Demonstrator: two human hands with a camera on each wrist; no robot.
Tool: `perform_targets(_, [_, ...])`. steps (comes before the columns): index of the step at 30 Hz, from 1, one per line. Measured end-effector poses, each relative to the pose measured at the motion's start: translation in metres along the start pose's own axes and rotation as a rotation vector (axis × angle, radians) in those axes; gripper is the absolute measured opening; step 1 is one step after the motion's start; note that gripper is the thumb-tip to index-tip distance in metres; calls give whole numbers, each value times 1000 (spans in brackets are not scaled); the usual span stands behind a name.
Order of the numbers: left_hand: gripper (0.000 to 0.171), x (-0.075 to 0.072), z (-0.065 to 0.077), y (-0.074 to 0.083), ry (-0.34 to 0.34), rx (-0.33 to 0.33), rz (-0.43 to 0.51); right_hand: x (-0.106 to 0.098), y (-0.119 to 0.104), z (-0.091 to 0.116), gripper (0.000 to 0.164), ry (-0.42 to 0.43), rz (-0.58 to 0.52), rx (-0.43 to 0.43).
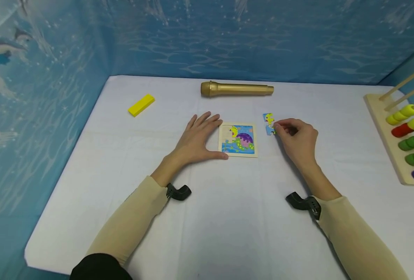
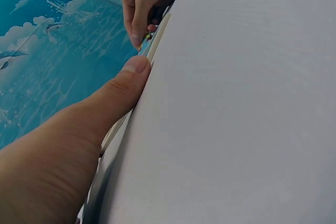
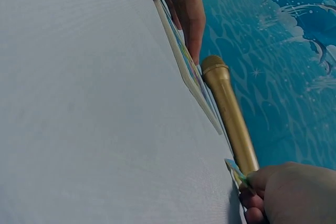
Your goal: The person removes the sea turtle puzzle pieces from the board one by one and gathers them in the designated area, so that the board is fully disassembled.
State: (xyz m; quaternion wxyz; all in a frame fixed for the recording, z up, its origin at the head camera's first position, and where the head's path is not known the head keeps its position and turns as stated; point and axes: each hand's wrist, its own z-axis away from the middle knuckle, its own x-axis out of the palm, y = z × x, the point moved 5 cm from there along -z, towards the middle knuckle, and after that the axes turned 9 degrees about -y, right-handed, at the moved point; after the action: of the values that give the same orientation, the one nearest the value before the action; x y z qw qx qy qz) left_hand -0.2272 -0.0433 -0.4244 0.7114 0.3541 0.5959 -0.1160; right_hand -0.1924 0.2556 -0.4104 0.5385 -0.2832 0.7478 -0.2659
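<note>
A small square puzzle (image 1: 242,139) in a pale wooden frame lies flat on the table, its picture showing a purple, pink and green figure on blue. Bare wood shows at its upper left. My left hand (image 1: 200,144) spreads around the puzzle's left side, the thumb (image 2: 137,65) touching its near left corner and the straight fingers reaching its far left corner. To the right of the frame, my right hand (image 1: 297,140) pinches a blue-and-green puzzle piece (image 3: 234,168), tilted up from the table in the right wrist view. Just beyond it lies a blue-and-yellow puzzle piece (image 1: 268,118).
A gold microphone (image 1: 240,90) lies behind the puzzle. At the back left is a yellow block (image 1: 141,105). A wooden peg stand (image 1: 385,128) with coloured beads occupies the right side. Blue sea-patterned curtains (image 1: 207,42) border the white table (image 1: 221,217).
</note>
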Motion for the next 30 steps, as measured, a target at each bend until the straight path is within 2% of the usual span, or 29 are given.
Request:
perform_targets(16, [112,-2,1,2,0,5,7,-1,-1,-1,22,32,40,14])
perform_targets(30, [112,-1,0,0,5,5,14,3,-2,-3,16,5,10,-61])
